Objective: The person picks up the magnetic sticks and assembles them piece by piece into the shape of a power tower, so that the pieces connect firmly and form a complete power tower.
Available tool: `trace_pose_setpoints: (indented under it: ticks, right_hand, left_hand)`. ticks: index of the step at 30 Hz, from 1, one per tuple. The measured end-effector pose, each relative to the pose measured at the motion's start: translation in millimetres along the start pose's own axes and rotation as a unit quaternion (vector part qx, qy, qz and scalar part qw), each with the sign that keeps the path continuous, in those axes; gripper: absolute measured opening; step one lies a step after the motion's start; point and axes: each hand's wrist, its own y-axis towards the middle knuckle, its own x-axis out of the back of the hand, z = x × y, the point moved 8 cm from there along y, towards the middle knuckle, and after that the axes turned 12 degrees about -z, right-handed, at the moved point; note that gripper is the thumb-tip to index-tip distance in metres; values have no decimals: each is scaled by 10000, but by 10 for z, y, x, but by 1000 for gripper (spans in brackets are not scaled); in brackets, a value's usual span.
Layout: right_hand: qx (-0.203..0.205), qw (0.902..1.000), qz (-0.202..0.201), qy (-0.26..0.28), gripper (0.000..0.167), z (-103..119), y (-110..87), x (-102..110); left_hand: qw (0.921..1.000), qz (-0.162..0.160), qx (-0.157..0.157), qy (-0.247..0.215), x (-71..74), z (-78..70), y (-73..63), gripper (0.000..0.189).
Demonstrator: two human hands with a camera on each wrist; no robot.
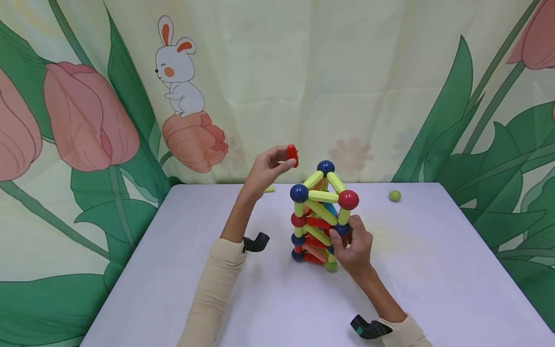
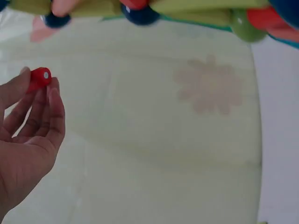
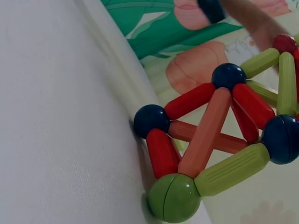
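My left hand (image 1: 264,171) pinches a short red magnetic rod (image 1: 292,155) between thumb and fingers, raised up to the left of a tower. In the left wrist view the red rod (image 2: 39,79) shows a pale round spot on its end. The tower (image 1: 323,196) of magnetic rods and balls stands upright on the table, with a blue ball (image 1: 326,167) at its peak and a red ball (image 1: 349,199) at an upper corner. My right hand (image 1: 357,246) grips its right side near a blue ball (image 1: 342,229); some fingers are hidden behind. The right wrist view shows a green ball (image 3: 174,198) at the base.
A loose green ball (image 1: 395,195) lies at the back right of the white table (image 1: 433,270). Behind my left wrist, a yellow-green rod (image 1: 270,189) is partly hidden near the back edge. A printed curtain (image 1: 269,72) hangs behind the table.
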Motion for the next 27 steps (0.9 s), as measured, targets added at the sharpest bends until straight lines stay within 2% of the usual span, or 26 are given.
trace_pose_setpoints:
  ticks: [3, 5, 7, 10, 14, 22, 27]
  right_hand:
    - [17, 10000, -1, -26, 52, -25, 6, 14]
    - [23, 10000, -4, -38, 51, -49, 9, 25]
    - [23, 10000, 10, -66, 51, -75, 11, 33]
    - [21, 10000, 68, -39, 52, -102, 14, 37]
    - [-62, 9998, 170, 14, 50, -139, 32, 33]
    - [-312, 9990, 311, 53, 48, -192, 54, 38]
    - [-410, 9985, 351, 88, 49, -202, 37, 41]
  left_hand:
    - [9989, 177, -205, -392, -205, -344, 17, 34]
    - [9982, 334, -357, -355, -330, -495, 30, 34]
    - [9975, 535, -435, -136, -439, -574, 41, 33]
    - [9961, 716, -442, 251, -533, -588, 44, 33]
    - [9955, 657, -468, 487, -558, -568, 46, 32]
    - [9956, 588, -611, 395, -570, -574, 65, 31]
    - [9958, 609, -641, 225, -524, -506, 88, 33]
